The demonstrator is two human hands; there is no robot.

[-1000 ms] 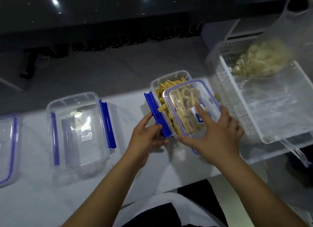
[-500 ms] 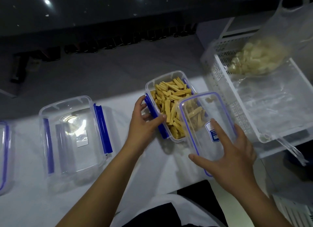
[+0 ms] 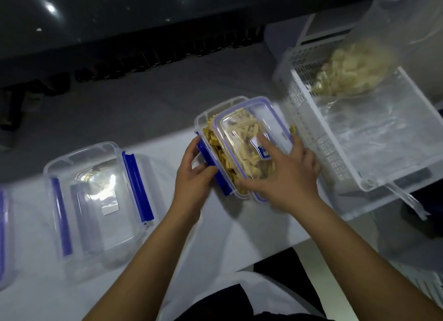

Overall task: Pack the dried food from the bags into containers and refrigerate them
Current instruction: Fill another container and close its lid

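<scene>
Since the earlier frame the lid (image 3: 254, 138) is back over the container (image 3: 223, 119) of dried sticks on the white table (image 3: 203, 236); the right hand (image 3: 285, 174) presses it with spread fingers, seemingly off-centre, while the left hand (image 3: 194, 174) grasps the blue clip (image 3: 213, 169).

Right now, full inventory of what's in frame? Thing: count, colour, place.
filled container: 1, clear with blue clip, table centre, holds yellow dried sticks
lid: 1, clear with blue seal, lying skewed on the filled container
empty container: 1, clear with blue clips, table left
partial container: 1, clear and blue, cut off at left edge
basket: 1, white, table right
bag: 1, clear, pale food, in basket
left hand: grips the blue clip
right hand: fingers spread on lid
</scene>
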